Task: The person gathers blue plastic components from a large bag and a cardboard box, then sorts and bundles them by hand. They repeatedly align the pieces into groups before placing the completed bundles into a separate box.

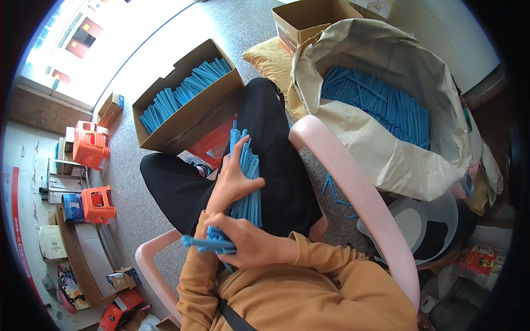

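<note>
A bundle of thin blue plastic sticks (251, 190) lies lengthwise over my dark trousers. My left hand (232, 182) is around this bundle, thumb and index finger spread across it, the other fingers hidden. Closer to my body, my right hand (251, 240) is closed around a smaller bunch of blue sticks (212, 241), whose ends stick out to the left. It crosses over my left forearm. In front of my knees stands a cardboard box (190, 124) filled with rows of similar blue sticks.
To the right, a large pale woven sack (381, 149) holds many more blue sticks. A pink chair armrest (353, 187) runs between it and me. A few sticks (331, 190) lie on the floor near a clear tub (441, 215). Orange stools (98, 204) stand at left.
</note>
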A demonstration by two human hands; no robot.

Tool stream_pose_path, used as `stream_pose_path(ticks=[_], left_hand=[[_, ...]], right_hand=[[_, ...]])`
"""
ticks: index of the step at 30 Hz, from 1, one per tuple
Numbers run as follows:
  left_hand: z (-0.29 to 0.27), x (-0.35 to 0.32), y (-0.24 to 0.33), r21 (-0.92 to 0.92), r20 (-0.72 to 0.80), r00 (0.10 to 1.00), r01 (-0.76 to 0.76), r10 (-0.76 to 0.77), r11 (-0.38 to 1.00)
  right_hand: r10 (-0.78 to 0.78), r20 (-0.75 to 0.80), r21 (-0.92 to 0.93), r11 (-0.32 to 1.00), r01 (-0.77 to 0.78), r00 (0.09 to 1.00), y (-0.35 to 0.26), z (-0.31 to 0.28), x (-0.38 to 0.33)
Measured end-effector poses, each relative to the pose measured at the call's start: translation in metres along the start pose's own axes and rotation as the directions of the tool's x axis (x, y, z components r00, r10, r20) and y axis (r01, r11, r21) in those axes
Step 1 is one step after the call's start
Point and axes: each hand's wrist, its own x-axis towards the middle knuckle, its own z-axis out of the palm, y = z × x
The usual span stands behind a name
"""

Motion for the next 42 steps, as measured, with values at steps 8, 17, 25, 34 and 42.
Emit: stream_pose_path(ticks=[8, 17, 25, 34, 42], left_hand=[[0.005, 0.005, -0.045, -0.393, -0.119, 0.975, -0.218, 0.185, 0.894], [0.013, 0.001, -0.048, -0.451, -0.182, 0.957, -0.284, 0.225, 0.846], [0.010, 0.001, -0.056, -0.499, -0.170, 0.970, -0.234, 0.171, 0.834], [0.009, -0.004, -0.047, -0.444, -0.174, 0.974, -0.208, 0.144, 0.872], [0.011, -0.007, -0.039, -0.288, -0.196, 0.975, -0.162, 0.107, 0.944]], right_hand=[[0.249, -0.153, 0.172, 0.960, -0.222, 0.956, 0.001, -0.003, -0.003], [0.407, 0.194, 0.338, 0.826, -0.450, 0.892, 0.012, -0.012, 0.006], [-0.161, -0.473, -0.231, 0.971, 0.055, 0.866, -0.018, -0.073, 0.042], [-0.302, -0.391, -0.463, 0.881, 0.098, 0.869, 0.053, -0.103, 0.071], [-0.099, -0.278, -0.338, 0.941, -0.001, 0.956, 0.055, -0.102, 0.072]])
